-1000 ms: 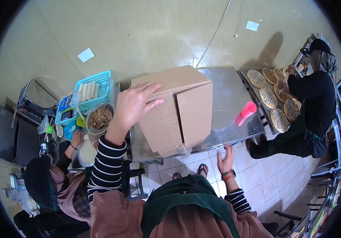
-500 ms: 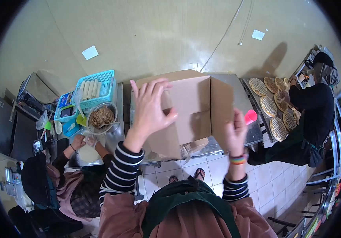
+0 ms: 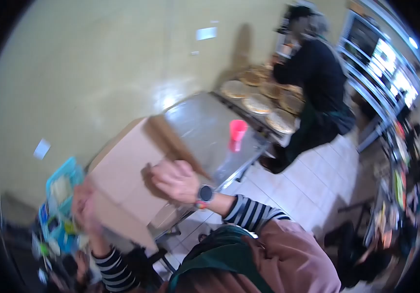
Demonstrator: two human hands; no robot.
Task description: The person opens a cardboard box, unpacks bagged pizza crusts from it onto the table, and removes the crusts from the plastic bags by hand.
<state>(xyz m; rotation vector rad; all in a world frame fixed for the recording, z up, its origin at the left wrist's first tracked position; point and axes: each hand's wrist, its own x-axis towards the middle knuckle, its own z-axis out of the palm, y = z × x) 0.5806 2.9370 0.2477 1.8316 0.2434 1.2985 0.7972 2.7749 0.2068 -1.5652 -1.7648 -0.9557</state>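
You were handling the open cardboard box point(image 3: 124, 168) left of centre, right hand point(image 3: 174, 180) half-curled over it, left hand point(image 3: 86, 207) blurred near its left edge, opening unreadable, either hold uncertain; its spread flaps point(image 3: 183, 146) seemingly called for steadying.

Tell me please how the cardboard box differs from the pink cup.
Colour: the cardboard box is plain brown, the pink cup bright. Size: the box is much bigger than the cup. Shape: the box is angular with flaps, the cup round. Both are on the metal table.
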